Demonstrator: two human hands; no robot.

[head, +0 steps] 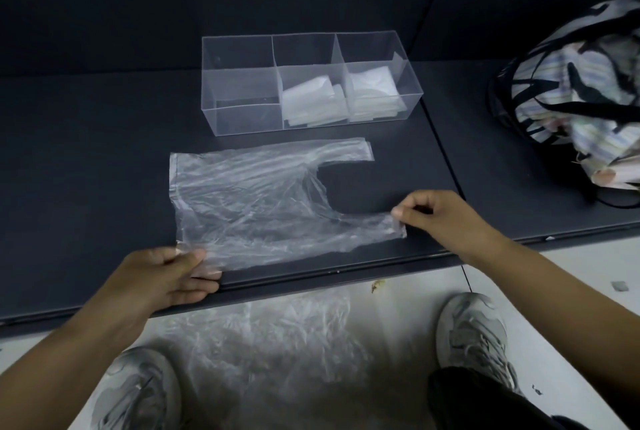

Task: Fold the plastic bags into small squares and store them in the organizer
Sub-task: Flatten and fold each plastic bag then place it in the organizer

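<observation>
Bag (249, 208) flat on table (86, 170), long axis left-right, handles to my right. Right hand (440, 218) pinches near handle tip, left hand (169, 274) pinches near bottom corner. Both on near edge, so fold likely goes away from me, toward organizer (242, 118).

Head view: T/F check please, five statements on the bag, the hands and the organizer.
1. The plastic bag lies spread flat on the table. True.
2. The right hand pinches the end of the bag's near handle. True.
3. The left hand reaches into the organizer. False: it holds the bag's near corner at the table edge.
4. All three organizer compartments hold folded bags. False: the left one is empty.
5. Loose plastic sheeting lies on the floor between the shoes. True.
</observation>
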